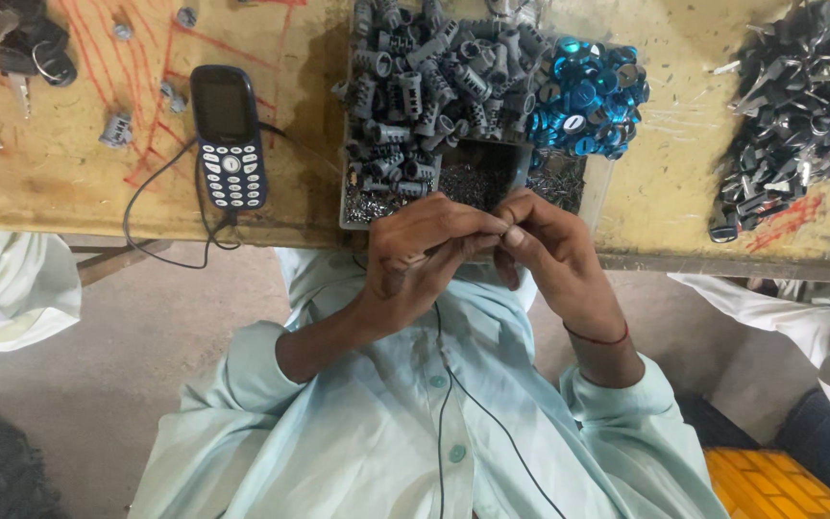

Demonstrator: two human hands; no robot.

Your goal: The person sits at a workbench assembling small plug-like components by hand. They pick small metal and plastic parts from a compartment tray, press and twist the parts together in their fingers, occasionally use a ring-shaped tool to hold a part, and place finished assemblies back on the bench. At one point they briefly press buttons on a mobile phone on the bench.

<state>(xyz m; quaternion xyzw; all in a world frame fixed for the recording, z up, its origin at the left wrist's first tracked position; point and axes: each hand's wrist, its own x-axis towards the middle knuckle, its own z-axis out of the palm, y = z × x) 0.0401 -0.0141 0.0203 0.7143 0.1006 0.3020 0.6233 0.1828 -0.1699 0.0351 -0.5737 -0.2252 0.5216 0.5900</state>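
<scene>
My left hand [425, 255] and my right hand [549, 250] meet at the fingertips just in front of the table edge, pinching a small part that the fingers hide almost entirely. Right behind them stands a tray [350, 207] heaped with several grey ribbed cylinder parts [425, 82], several shiny blue round caps [583, 96] and tiny metal bits [473, 183] in its near compartments. A red thread circles my right wrist. Both sleeves are pale green.
A dark push-button phone [228, 135] with a black cable lies left of the tray on the yellow table [69, 183]. A pile of black metal pieces [799, 106] sits at the right. Keys [21, 48] lie at far left. Other people's white sleeves [7, 288] flank me.
</scene>
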